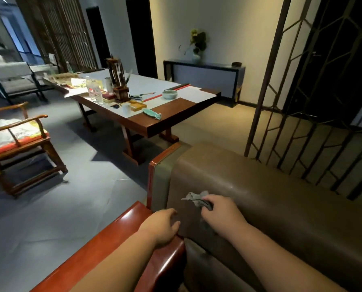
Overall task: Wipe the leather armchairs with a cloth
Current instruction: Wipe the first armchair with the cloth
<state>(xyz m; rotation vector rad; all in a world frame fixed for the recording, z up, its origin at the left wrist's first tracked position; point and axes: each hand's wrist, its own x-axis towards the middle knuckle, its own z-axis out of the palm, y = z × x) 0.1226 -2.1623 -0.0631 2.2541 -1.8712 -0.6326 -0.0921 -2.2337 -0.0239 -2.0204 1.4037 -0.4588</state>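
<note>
One leather armchair (281, 207) is in view, with two hands on it: the left hand (163, 226) and the right hand (220, 209). One grey cloth (194, 198) is there. One long table (167, 116) stands in the room, and one narrow console (205, 77) with one vase (195, 57). Two wooden chairs show: one (22, 142) nearby, one (15, 81) farther off. One bowl (170, 94) and one white cup (126, 109) sit on the table.
</note>
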